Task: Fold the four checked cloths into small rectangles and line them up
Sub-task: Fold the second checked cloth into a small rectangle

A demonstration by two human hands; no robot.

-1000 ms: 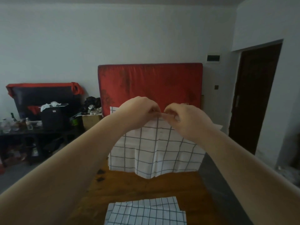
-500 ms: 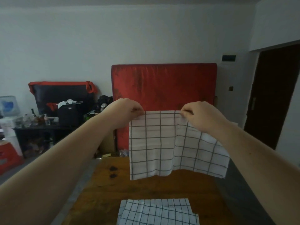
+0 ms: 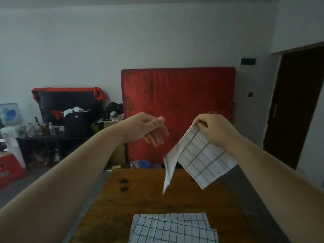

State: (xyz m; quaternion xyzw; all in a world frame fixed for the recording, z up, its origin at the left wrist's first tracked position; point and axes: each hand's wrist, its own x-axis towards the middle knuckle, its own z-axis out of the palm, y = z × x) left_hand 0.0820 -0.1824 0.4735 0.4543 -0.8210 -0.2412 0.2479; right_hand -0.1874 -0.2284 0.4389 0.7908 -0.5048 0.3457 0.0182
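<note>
Head view: right hand [image 3: 213, 130] pinches the top corner of a checked cloth [image 3: 199, 160], which hangs below it, clear of the table. Left hand [image 3: 149, 130] is alongside, apart from the cloth, fingers loose, holding nothing. Below both hands is a wooden table [image 3: 149, 195], with flat cloths [image 3: 173, 228] lying at its near edge. Red mattress [image 3: 178, 106] stands against the wall beyond the hands.

Cloth [image 3: 199, 158] above table [image 3: 140, 193], R side

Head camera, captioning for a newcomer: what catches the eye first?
A checked cloth dangles from the right hand above the wooden table, the left hand open beside it. Behind, a big red mattress stands against the wall; other cloths lie at the near edge.
</note>
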